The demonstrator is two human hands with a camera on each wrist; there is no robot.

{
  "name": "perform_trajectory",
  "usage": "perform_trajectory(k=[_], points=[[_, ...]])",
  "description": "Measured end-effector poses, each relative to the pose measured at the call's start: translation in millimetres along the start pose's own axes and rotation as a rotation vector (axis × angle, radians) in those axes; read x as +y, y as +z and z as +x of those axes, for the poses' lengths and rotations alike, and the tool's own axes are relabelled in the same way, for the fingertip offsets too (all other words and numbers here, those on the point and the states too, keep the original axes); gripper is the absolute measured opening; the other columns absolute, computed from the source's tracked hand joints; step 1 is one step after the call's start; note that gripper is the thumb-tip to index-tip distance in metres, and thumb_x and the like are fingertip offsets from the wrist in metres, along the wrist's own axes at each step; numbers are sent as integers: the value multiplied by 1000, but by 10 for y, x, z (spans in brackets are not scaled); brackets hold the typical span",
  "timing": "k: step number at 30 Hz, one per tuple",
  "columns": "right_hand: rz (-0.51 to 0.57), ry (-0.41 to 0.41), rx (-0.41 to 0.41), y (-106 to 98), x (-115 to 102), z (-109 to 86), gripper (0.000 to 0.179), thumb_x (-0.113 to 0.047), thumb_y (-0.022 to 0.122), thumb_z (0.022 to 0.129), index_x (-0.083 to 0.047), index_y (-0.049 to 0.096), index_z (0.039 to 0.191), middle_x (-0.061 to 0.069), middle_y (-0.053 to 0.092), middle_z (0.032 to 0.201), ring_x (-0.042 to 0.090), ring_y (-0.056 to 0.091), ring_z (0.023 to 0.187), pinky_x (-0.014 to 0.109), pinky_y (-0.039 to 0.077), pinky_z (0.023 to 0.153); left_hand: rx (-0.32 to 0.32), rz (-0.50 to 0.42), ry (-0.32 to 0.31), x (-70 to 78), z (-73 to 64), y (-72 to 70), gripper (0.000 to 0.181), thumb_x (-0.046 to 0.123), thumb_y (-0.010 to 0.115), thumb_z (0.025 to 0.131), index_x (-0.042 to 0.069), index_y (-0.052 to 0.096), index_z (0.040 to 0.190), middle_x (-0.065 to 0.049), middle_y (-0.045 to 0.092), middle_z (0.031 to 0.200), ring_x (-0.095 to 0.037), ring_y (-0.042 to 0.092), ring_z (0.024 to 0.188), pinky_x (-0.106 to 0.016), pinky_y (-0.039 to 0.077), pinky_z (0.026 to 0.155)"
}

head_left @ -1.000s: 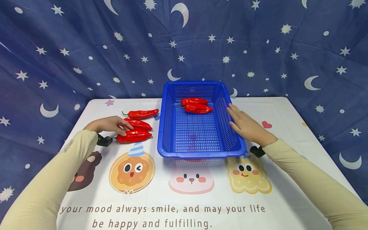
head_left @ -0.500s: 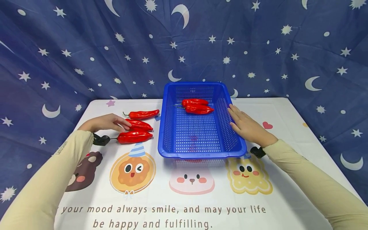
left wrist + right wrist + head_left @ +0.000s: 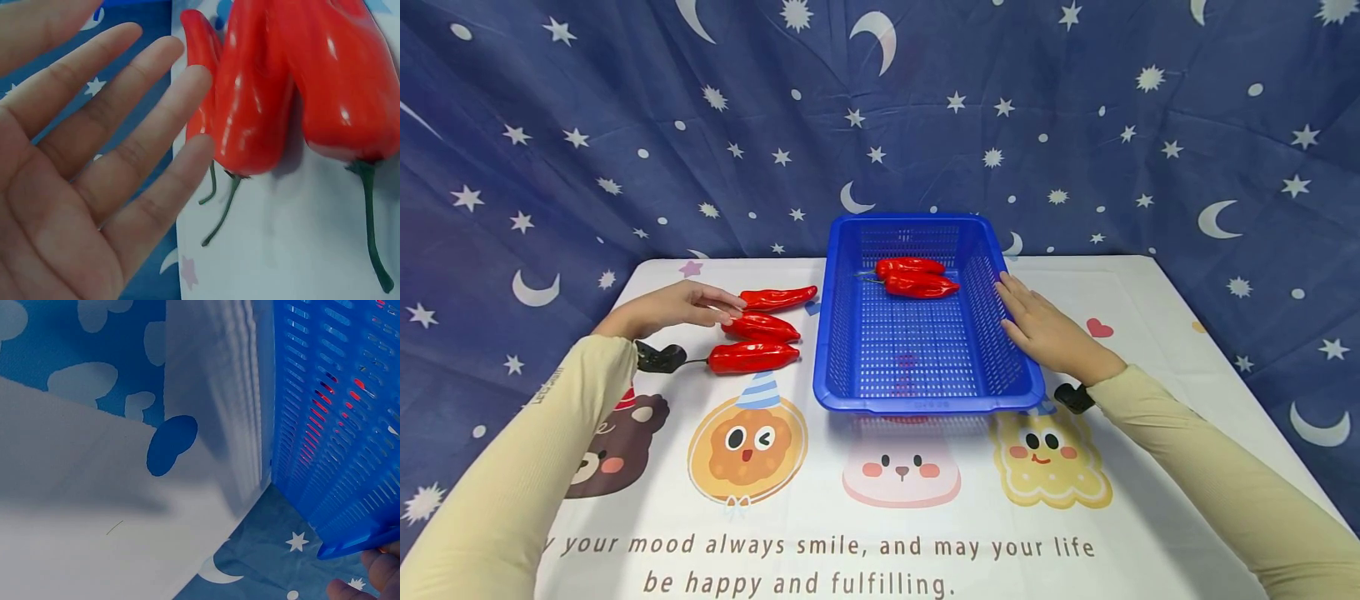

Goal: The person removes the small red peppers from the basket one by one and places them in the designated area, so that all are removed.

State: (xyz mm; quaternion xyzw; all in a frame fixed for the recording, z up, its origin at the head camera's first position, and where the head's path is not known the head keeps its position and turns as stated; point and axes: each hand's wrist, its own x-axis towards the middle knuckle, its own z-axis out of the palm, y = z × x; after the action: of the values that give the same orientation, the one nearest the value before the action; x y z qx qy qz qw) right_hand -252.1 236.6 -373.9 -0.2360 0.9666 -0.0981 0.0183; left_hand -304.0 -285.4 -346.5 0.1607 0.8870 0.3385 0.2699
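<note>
Three red chili peppers lie side by side on the table at left: a far pepper (image 3: 778,298), a middle pepper (image 3: 762,327) and a near pepper (image 3: 754,357). My left hand (image 3: 677,305) hovers at the stem ends of the far and middle ones, covering the far one's stem in the head view. Its fingers are extended and hold nothing, as the left wrist view shows beside the middle pepper (image 3: 250,106). My right hand (image 3: 1048,329) rests, fingers straight, on the right rim of a blue plastic basket (image 3: 925,404). Two more red peppers (image 3: 920,286) lie inside, toward the back.
A white tablecloth (image 3: 820,492) with cartoon figures and lettering covers the table. Behind it hangs a dark blue curtain (image 3: 925,108) with moons and stars. A black wrist camera (image 3: 660,358) on the left arm sits by the near pepper's stem.
My left hand has moved off the near and middle peppers, backward and toward the far one. The right hand and the basket have stayed in place.
</note>
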Motion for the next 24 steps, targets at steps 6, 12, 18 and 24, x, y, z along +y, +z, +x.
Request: perform_trajectory(k=[6, 12, 18, 24], points=[[-3, 6, -3, 4, 6, 4, 62, -24, 37, 99, 4, 12, 148, 22, 8, 156, 39, 10, 145, 57, 13, 115, 27, -32, 19, 99, -18, -4, 51, 29, 55, 94, 2, 47, 136, -18, 51, 137, -31, 51, 123, -54, 38, 105], [-3, 20, -12, 2, 12, 12, 62, -25, 37, 99, 3, 12, 148, 22, 7, 157, 38, 9, 145, 57, 13, 115, 82, -56, 57, 187, 8, 20, 46, 30, 52, 96, 5, 50, 134, -19, 53, 135, -33, 53, 121, -52, 42, 102], [-7, 18, -10, 0, 8, 8, 62, -25, 37, 99, 4, 12, 148, 22, 8, 157, 39, 10, 144, 57, 13, 115, 111, -106, 102, 313, 42, 71, 47, 29, 42, 99, 1, 47, 136, -23, 54, 131, -40, 52, 121, -56, 38, 104], [-13, 15, -3, 9, 13, 9, 62, -25, 37, 100, 3, 12, 149, 21, 7, 157, 40, 11, 144, 57, 14, 115, 114, -179, 115, 462, 70, 133, 52, 37, 32, 100, 3, 47, 136, -24, 52, 133, -41, 49, 123, -55, 31, 109]])
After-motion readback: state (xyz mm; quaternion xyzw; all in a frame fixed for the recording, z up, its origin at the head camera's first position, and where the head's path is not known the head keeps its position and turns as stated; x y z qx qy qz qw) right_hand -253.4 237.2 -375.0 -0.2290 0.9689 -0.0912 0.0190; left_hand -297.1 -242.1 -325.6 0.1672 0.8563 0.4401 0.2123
